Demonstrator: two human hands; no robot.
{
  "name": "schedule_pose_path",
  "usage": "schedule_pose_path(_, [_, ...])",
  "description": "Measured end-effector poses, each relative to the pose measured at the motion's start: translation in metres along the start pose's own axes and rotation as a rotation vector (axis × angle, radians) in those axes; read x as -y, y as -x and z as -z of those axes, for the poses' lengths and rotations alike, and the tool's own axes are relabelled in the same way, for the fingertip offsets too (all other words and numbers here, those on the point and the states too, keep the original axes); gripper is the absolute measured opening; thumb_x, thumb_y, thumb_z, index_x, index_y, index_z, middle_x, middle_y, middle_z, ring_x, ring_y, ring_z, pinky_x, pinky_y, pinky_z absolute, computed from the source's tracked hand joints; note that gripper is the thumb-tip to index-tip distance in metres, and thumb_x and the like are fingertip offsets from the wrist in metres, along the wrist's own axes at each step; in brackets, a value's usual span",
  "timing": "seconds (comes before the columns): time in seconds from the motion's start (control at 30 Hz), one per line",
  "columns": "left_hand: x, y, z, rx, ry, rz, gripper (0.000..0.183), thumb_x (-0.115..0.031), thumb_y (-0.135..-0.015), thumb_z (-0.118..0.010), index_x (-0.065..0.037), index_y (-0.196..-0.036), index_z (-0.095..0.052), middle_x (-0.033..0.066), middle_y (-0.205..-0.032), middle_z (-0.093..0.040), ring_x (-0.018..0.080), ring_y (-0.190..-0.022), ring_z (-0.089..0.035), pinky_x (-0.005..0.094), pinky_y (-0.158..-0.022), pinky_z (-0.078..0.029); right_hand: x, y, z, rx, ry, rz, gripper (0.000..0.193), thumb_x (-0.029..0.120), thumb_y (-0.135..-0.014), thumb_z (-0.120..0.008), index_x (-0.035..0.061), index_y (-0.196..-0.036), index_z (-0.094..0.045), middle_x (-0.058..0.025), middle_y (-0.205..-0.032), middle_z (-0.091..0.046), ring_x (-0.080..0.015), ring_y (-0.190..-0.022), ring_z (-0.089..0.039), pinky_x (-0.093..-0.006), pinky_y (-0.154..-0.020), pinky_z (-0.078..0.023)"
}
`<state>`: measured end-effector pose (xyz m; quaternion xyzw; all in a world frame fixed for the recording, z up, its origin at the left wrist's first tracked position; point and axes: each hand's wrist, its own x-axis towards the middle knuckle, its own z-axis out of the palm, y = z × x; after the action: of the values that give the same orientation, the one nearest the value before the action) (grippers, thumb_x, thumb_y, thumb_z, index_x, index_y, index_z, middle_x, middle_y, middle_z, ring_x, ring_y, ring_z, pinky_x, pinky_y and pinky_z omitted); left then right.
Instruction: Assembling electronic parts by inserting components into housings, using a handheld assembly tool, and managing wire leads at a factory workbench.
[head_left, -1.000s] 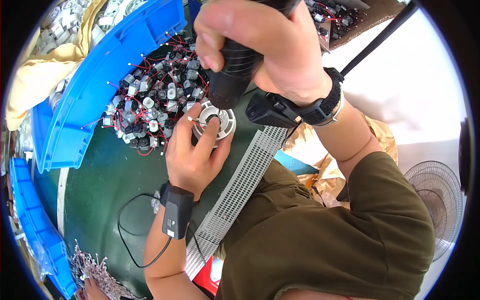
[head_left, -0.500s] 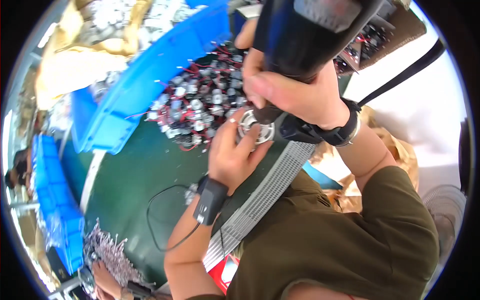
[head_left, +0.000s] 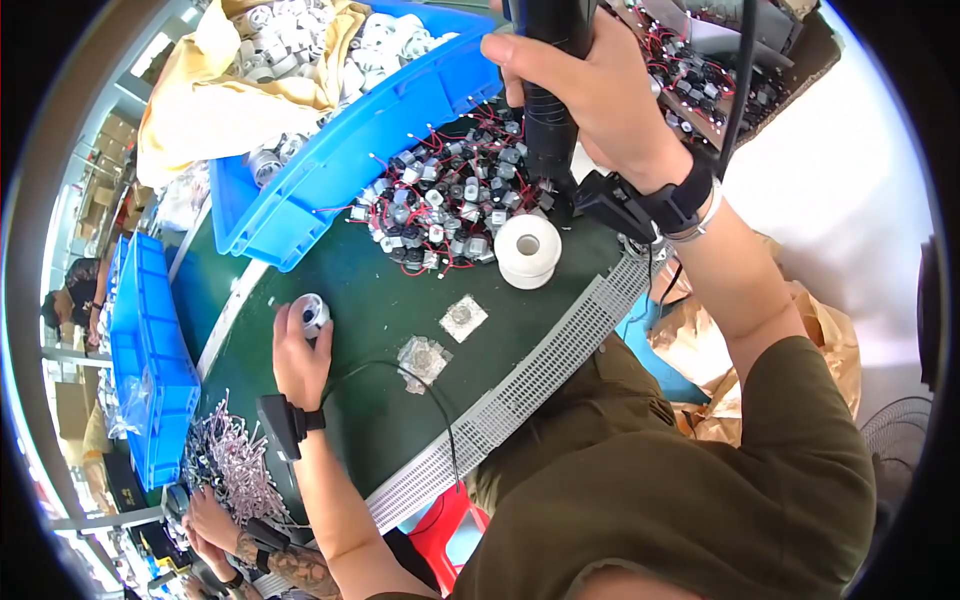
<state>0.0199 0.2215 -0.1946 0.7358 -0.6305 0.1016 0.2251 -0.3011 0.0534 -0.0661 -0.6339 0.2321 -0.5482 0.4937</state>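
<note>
My left hand (head_left: 298,355), at the left on the green table, curls its fingers round a white round plastic part (head_left: 315,312) with a hollow in its middle. My right hand (head_left: 590,85) grips a black electric screwdriver (head_left: 549,125) held upright at the top right; its lower end is over the table beside a heap of small parts with red wires (head_left: 450,205). Standing in front of that heap is a white spool-shaped piece (head_left: 527,250) with a centre hole, untouched by either hand. Straps with black boxes sit on both wrists.
Behind stands a blue crate (head_left: 350,135) of white plastic parts. Two taped patches (head_left: 462,316) lie mid-table. A grey perforated strip (head_left: 510,400) lines the near edge. At lower left are a pile of thin wired parts (head_left: 240,460), another blue crate (head_left: 150,350) and another person's hands (head_left: 212,525).
My left hand has moved left, carrying the white round part away from under the screwdriver. My right hand has raised the screwdriver up and away. The white spool-shaped piece now shows.
</note>
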Motion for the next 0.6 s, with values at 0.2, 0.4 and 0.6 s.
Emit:
schedule_pose_path(0.2, [-0.075,-0.041,0.009,-0.362,-0.071,-0.097,0.02,-0.012,-0.08,-0.064,-0.005,-0.099,-0.064,0.0169,-0.099,-0.061,0.0315,-0.09,-0.06,0.0396,-0.078,-0.048,-0.013,-0.003,-0.001,-0.038,0.087,0.037,0.019,0.013,-0.079,-0.07,0.0022,-0.084,-0.055,-0.0011,-0.065,-0.056,-0.0074,-0.057,-0.052,-0.0212,-0.05,-0.04])
schedule_pose_path(0.4, [-0.071,-0.093,-0.062,0.226,0.283,0.187,0.022,-0.02,-0.084,-0.065,0.002,-0.081,-0.065,0.0144,-0.075,-0.065,0.0214,-0.066,-0.064,0.0305,-0.06,-0.047,-0.016,-0.007,-0.001,-0.009,0.157,0.137,0.021,0.012,-0.079,-0.07,0.0018,-0.09,-0.054,-0.0017,-0.07,-0.057,-0.0073,-0.058,-0.054,-0.0206,-0.051,-0.042])
schedule_pose_path(0.6, [-0.045,-0.088,-0.084,0.069,0.937,0.36,0.021,-0.022,-0.086,-0.063,-0.004,-0.075,-0.063,0.0034,-0.068,-0.06,0.0129,-0.061,-0.057,0.0273,-0.057,-0.047,-0.025,-0.008,0.007,0.033,0.055,-0.008,0.028,0.011,-0.079,-0.07,0.0009,-0.098,-0.052,-0.0046,-0.08,-0.059,-0.0095,-0.067,-0.056,-0.0232,-0.058,-0.045])
